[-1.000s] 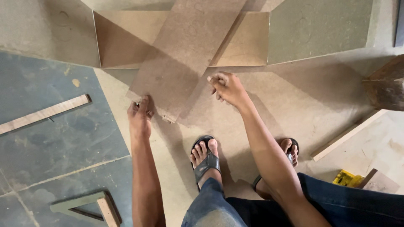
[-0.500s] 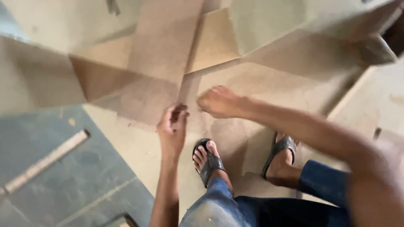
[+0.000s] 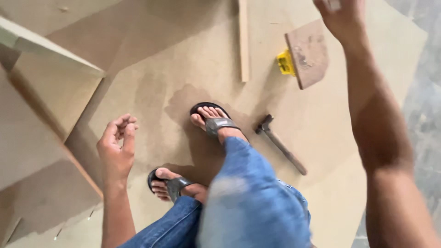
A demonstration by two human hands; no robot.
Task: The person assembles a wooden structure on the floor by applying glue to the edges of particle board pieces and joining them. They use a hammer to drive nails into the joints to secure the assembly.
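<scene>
My left hand (image 3: 117, 147) hovers above the brown fibreboard sheet (image 3: 151, 92) on the floor. Its fingers are loosely curled and apart, and nothing shows in it. My right hand (image 3: 342, 18) is stretched out to the top edge of the view, past a small brown board offcut (image 3: 308, 53). Its fingers are cut off by the frame, with a pale blurred bit at their tips. A hammer (image 3: 281, 144) lies on the sheet between my right arm and my sandalled foot (image 3: 213, 120).
A yellow tape measure (image 3: 285, 62) lies against the offcut. A narrow wooden strip (image 3: 244, 41) lies at the top centre. Stacked board panels (image 3: 41, 105) with raised edges fill the left side. Grey floor (image 3: 425, 115) shows at the right. My other sandalled foot (image 3: 172, 184) stands lower left.
The view has swung to the right. Both hands have lifted off the board panels; my right arm now reaches far out to the right, and my left hand hangs free.
</scene>
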